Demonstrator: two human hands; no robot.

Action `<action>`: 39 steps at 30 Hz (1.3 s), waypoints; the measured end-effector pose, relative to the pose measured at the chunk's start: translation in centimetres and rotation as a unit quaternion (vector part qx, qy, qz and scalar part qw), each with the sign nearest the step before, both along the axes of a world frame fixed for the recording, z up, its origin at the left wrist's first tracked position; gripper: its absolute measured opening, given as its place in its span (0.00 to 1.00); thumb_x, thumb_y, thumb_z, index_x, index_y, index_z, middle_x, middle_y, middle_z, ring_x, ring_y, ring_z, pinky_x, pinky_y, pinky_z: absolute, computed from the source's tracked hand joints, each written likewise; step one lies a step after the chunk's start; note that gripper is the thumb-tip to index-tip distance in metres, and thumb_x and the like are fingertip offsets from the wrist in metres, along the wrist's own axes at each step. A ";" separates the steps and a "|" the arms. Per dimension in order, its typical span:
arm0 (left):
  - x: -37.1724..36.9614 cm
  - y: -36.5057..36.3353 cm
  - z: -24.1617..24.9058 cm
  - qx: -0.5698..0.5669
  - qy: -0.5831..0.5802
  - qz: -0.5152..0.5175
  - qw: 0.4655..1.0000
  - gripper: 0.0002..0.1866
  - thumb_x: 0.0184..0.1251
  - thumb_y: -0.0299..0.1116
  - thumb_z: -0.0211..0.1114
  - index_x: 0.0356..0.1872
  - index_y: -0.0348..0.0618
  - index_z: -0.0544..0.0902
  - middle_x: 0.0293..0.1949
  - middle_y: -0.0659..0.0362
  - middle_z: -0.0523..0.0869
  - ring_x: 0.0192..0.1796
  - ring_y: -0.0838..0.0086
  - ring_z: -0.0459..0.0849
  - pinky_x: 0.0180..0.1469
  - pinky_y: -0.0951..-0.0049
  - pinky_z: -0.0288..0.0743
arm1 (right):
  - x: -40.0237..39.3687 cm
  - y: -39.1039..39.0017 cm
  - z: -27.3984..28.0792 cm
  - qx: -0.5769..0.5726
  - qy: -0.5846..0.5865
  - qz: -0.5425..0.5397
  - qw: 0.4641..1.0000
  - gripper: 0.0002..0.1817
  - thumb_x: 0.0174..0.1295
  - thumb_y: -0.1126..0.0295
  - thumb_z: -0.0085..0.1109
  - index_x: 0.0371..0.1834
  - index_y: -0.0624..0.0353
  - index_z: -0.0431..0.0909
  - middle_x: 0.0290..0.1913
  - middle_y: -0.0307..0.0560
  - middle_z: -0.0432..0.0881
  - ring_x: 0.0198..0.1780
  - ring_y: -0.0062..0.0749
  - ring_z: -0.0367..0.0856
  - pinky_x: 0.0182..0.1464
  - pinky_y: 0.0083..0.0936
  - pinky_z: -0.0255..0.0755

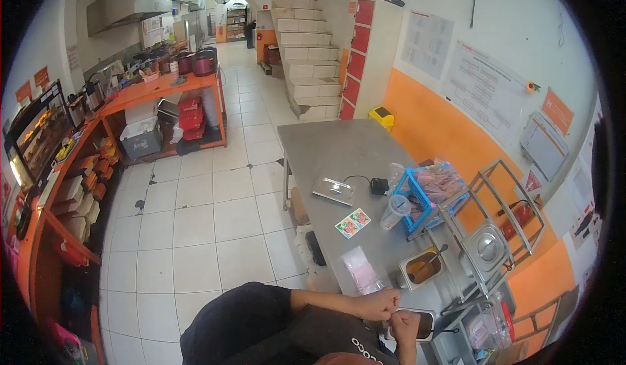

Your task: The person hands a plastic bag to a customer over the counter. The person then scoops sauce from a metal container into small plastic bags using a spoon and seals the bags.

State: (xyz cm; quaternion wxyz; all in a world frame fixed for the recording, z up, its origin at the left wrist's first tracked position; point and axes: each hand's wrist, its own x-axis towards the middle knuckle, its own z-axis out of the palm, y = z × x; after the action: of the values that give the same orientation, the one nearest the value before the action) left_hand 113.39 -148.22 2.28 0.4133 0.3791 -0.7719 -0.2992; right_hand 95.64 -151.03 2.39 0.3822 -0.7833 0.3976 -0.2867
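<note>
Both hands meet at the near edge of the steel table [339,150]; the left hand [377,303] is clenched, fingertips pinched on something too small to identify; the right hand [405,326] touches it, its grip unclear, just above a tray [427,322]; a plastic bag [360,270] lies just beyond; a sauce pan [420,267] with a spoon sits to the right; farther off stand a cup [396,210], a blue basket [417,198] and a scale [333,190].
</note>
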 end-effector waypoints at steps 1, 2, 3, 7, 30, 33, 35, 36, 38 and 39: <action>-0.2 0.1 0.1 0.006 0.015 0.013 1.000 0.09 0.47 0.28 0.58 0.14 0.35 0.73 0.38 0.54 0.71 0.44 0.63 0.70 0.50 0.67 0.66 | 0.0 -0.1 -0.2 -0.027 -0.003 -0.009 1.000 0.13 0.47 0.74 0.52 0.08 0.66 0.74 0.10 0.40 0.74 0.13 0.19 0.69 0.17 0.20 0.61; -0.4 0.1 0.1 0.013 0.031 0.026 0.999 0.09 0.47 0.28 0.58 0.14 0.34 0.73 0.39 0.53 0.70 0.45 0.63 0.70 0.50 0.67 0.65 | 0.0 -0.2 -0.4 -0.053 -0.006 -0.018 0.998 0.13 0.47 0.74 0.52 0.07 0.66 0.74 0.10 0.40 0.73 0.13 0.19 0.69 0.17 0.20 0.61; -0.5 0.0 -0.1 0.018 0.033 0.028 0.999 0.10 0.48 0.28 0.58 0.14 0.34 0.73 0.40 0.53 0.70 0.45 0.62 0.70 0.50 0.66 0.65 | -0.1 -0.4 -0.8 -0.060 -0.002 -0.032 0.998 0.13 0.46 0.74 0.52 0.07 0.66 0.74 0.09 0.42 0.72 0.12 0.22 0.69 0.17 0.22 0.61; -0.6 -1.3 -1.8 0.018 0.100 0.114 0.988 0.07 0.44 0.27 0.58 0.15 0.35 0.73 0.37 0.51 0.70 0.43 0.59 0.70 0.46 0.64 0.66 | 0.6 -0.1 -0.7 -0.196 0.055 -0.076 0.976 0.13 0.45 0.72 0.53 0.08 0.67 0.71 0.09 0.53 0.69 0.10 0.35 0.67 0.17 0.30 0.60; -3.9 -4.3 1.6 -0.073 -0.163 -0.069 0.981 0.21 0.36 0.36 0.67 0.32 0.40 0.68 0.32 0.50 0.70 0.40 0.54 0.70 0.43 0.57 0.62 | -0.7 3.5 3.2 -0.123 0.021 -0.239 0.963 0.07 0.51 0.67 0.63 0.28 0.60 0.80 0.21 0.50 0.78 0.24 0.38 0.79 0.29 0.29 0.72; -4.5 -4.6 1.4 -0.099 -0.185 -0.097 0.973 0.22 0.36 0.36 0.67 0.35 0.40 0.69 0.34 0.50 0.72 0.41 0.54 0.71 0.43 0.58 0.63 | -1.3 3.8 2.2 -0.049 0.033 -0.217 0.974 0.08 0.51 0.68 0.64 0.33 0.57 0.81 0.24 0.50 0.80 0.26 0.38 0.80 0.31 0.30 0.72; -4.6 -4.7 2.6 -0.125 -0.146 -0.127 0.973 0.24 0.36 0.36 0.69 0.37 0.41 0.71 0.36 0.51 0.72 0.42 0.55 0.71 0.44 0.59 0.63 | -1.8 3.9 2.8 0.053 0.013 -0.223 0.973 0.10 0.51 0.68 0.65 0.36 0.55 0.82 0.26 0.49 0.81 0.28 0.36 0.80 0.33 0.29 0.73; -4.6 -4.7 3.0 -0.137 -0.127 -0.141 0.972 0.24 0.35 0.36 0.69 0.38 0.41 0.71 0.37 0.51 0.73 0.42 0.55 0.71 0.45 0.59 0.63 | -2.2 3.9 3.5 0.110 -0.006 -0.228 0.967 0.11 0.51 0.67 0.65 0.37 0.55 0.82 0.27 0.47 0.82 0.29 0.32 0.81 0.34 0.27 0.73; -4.2 -5.0 2.8 -0.140 -0.105 -0.142 0.974 0.24 0.36 0.35 0.68 0.38 0.42 0.72 0.37 0.52 0.73 0.42 0.57 0.72 0.45 0.59 0.64 | -3.0 3.8 3.9 0.180 -0.046 -0.218 0.958 0.12 0.52 0.67 0.66 0.39 0.55 0.82 0.29 0.44 0.83 0.30 0.25 0.81 0.35 0.23 0.73; -4.0 -5.1 2.7 -0.141 -0.094 -0.141 0.975 0.23 0.36 0.34 0.67 0.39 0.42 0.72 0.37 0.52 0.73 0.41 0.57 0.72 0.45 0.59 0.64 | -3.6 3.7 3.6 0.192 -0.066 -0.202 0.958 0.12 0.52 0.67 0.66 0.39 0.56 0.82 0.29 0.42 0.84 0.30 0.22 0.80 0.35 0.22 0.73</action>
State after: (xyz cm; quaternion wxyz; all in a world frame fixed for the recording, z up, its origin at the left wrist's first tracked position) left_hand 109.38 -153.28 4.99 0.3416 0.2305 -0.8877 -0.2056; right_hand 92.07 -147.32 6.02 0.4848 -0.5777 0.5691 -0.3276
